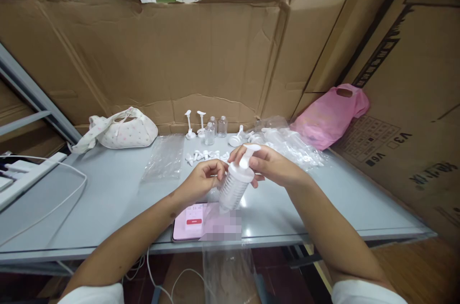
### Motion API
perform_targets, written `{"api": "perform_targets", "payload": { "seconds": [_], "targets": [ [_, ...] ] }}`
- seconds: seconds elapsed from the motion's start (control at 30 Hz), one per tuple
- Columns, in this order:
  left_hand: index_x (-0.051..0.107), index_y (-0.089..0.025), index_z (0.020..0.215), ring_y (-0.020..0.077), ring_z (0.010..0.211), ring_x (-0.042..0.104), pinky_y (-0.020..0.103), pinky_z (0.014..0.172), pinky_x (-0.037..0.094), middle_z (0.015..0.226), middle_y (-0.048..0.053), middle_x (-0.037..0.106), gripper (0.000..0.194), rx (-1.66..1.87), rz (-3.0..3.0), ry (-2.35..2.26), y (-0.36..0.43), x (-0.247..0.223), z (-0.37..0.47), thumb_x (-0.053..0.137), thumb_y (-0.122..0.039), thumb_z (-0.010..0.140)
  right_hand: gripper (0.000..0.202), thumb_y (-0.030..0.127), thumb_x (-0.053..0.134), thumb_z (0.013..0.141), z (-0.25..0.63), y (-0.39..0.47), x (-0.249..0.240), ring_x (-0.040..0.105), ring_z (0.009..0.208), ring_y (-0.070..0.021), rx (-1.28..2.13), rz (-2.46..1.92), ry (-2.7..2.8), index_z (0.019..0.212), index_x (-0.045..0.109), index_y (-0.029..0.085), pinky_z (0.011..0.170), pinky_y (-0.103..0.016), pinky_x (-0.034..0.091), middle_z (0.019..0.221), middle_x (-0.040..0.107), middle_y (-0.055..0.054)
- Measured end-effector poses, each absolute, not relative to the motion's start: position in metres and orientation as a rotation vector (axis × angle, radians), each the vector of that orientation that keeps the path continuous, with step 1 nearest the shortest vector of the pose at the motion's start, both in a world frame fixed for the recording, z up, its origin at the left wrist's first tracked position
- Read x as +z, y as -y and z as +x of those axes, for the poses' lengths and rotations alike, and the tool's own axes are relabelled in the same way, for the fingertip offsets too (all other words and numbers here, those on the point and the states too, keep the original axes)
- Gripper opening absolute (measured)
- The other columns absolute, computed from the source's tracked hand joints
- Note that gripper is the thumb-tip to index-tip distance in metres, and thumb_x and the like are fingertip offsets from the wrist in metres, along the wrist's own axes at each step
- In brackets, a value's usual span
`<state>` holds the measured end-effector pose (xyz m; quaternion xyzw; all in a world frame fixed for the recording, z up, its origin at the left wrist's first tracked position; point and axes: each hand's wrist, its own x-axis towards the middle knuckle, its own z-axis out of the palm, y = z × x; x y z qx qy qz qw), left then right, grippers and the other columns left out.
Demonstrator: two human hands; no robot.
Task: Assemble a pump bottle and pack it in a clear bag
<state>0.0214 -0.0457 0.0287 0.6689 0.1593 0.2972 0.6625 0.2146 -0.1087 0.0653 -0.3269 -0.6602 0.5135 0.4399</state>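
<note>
Head view shows both hands gripping a clear ribbed bottle (232, 189) over the grey table (108, 198). Left hand (201, 179) clasps its body; right hand (269, 165) pinches the white pump cap (247, 154).

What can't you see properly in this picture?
- Head view: the phone lying on the grey table has its right part blurred by a pixel patch.
- The ribbed clear plastic bottle hides what the left hand fingers grip.
- The small white pump parts behind are too small to count.
- The pink plastic bag hides its contents.
</note>
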Motion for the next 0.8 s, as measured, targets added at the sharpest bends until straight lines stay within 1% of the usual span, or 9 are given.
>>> {"api": "perform_targets", "payload": {
  "seconds": [0.13, 0.3, 0.47, 0.53, 0.6, 0.63, 0.7, 0.73, 0.8],
  "targets": [
    [0.049, -0.015, 0.063, 0.0106, 0.065, 0.043, 0.023, 0.062, 0.033, 0.069, -0.002, 0.048, 0.021, 0.69, 1.572, -0.379, 0.045, 0.036, 0.018, 0.068, -0.022, 0.071, 0.035, 0.043, 0.067, 0.078, 0.21, 0.112, 0.075, 0.055, 0.047, -0.0075, 1.179, -0.869, 1.689, 0.097, 0.056, 0.016, 0.039, -0.018, 0.036, 0.067, 0.058, 0.002],
    [0.052, -0.015, 0.067, 0.013, 0.073, 0.049, 0.025, 0.067, 0.035, 0.075, 0.0, 0.052, 0.022, 0.712, 1.46, -0.38, 0.046, 0.036, 0.017, 0.073, -0.023, 0.068, 0.028, 0.034, 0.069, 0.078, 0.196, 0.116, 0.088, 0.051, 0.056, -0.0087, 0.944, -0.972, 1.735, 0.096, 0.058, 0.017, 0.046, -0.02, 0.04, 0.077, 0.058, -0.001],
    [0.05, -0.015, 0.064, 0.0118, 0.07, 0.049, 0.023, 0.064, 0.036, 0.08, 0.001, 0.056, 0.025, 0.658, 1.284, -0.332, 0.048, 0.039, 0.014, 0.074, -0.022, 0.064, 0.016, 0.032, 0.067, 0.079, 0.187, 0.127, 0.104, 0.049, 0.065, -0.0114, 0.594, -1.002, 1.867, 0.085, 0.061, 0.018, 0.053, -0.023, 0.038, 0.08, 0.058, -0.002],
    [0.046, -0.015, 0.059, 0.011, 0.068, 0.048, 0.022, 0.061, 0.036, 0.075, 0.001, 0.054, 0.028, 0.668, 1.276, -0.294, 0.049, 0.042, 0.012, 0.073, -0.018, 0.064, 0.014, 0.031, 0.066, 0.081, 0.189, 0.131, 0.108, 0.05, 0.066, -0.0125, 0.517, -0.991, 1.868, 0.086, 0.062, 0.019, 0.054, -0.024, 0.039, 0.079, 0.058, -0.003],
    [0.046, -0.015, 0.06, 0.0101, 0.066, 0.048, 0.021, 0.06, 0.036, 0.074, 0.0, 0.054, 0.026, 0.66, 1.256, -0.277, 0.05, 0.046, 0.01, 0.071, -0.016, 0.067, 0.015, 0.033, 0.065, 0.082, 0.192, 0.134, 0.112, 0.05, 0.066, -0.0131, 0.456, -0.98, 1.852, 0.089, 0.062, 0.02, 0.055, -0.025, 0.04, 0.08, 0.058, -0.003],
    [0.049, -0.015, 0.064, 0.0101, 0.067, 0.049, 0.022, 0.062, 0.038, 0.079, 0.0, 0.056, 0.021, 0.648, 1.231, -0.264, 0.051, 0.047, 0.01, 0.069, -0.015, 0.068, 0.016, 0.034, 0.065, 0.082, 0.193, 0.135, 0.113, 0.05, 0.066, -0.0133, 0.432, -0.977, 1.844, 0.09, 0.062, 0.02, 0.055, -0.026, 0.04, 0.08, 0.058, -0.003],
    [0.058, -0.019, 0.083, 0.0126, 0.075, 0.055, 0.025, 0.068, 0.042, 0.095, 0.002, 0.058, 0.013, 0.6, 1.157, -0.211, 0.051, 0.049, 0.007, 0.066, -0.02, 0.073, 0.019, 0.037, 0.065, 0.082, 0.195, 0.137, 0.114, 0.051, 0.066, -0.0136, 0.408, -0.983, 1.826, 0.091, 0.062, 0.021, 0.055, -0.026, 0.041, 0.079, 0.058, -0.003],
    [0.059, -0.021, 0.095, 0.0153, 0.081, 0.057, 0.029, 0.073, 0.044, 0.105, 0.004, 0.058, 0.021, 0.571, 1.122, -0.167, 0.051, 0.049, 0.006, 0.065, -0.026, 0.076, 0.019, 0.037, 0.065, 0.082, 0.195, 0.137, 0.115, 0.051, 0.067, -0.0137, 0.403, -0.991, 1.82, 0.091, 0.062, 0.02, 0.055, -0.026, 0.041, 0.079, 0.058, -0.003],
    [0.054, -0.026, 0.118, 0.0226, 0.096, 0.058, 0.036, 0.083, 0.045, 0.122, 0.008, 0.052, 0.044, 0.517, 1.104, -0.059, 0.053, 0.048, 0.003, 0.064, -0.042, 0.078, 0.018, 0.035, 0.065, 0.083, 0.196, 0.137, 0.115, 0.052, 0.067, -0.0134, 0.401, -1.004, 1.809, 0.091, 0.062, 0.02, 0.054, -0.025, 0.04, 0.08, 0.058, -0.003]
  ]
}}
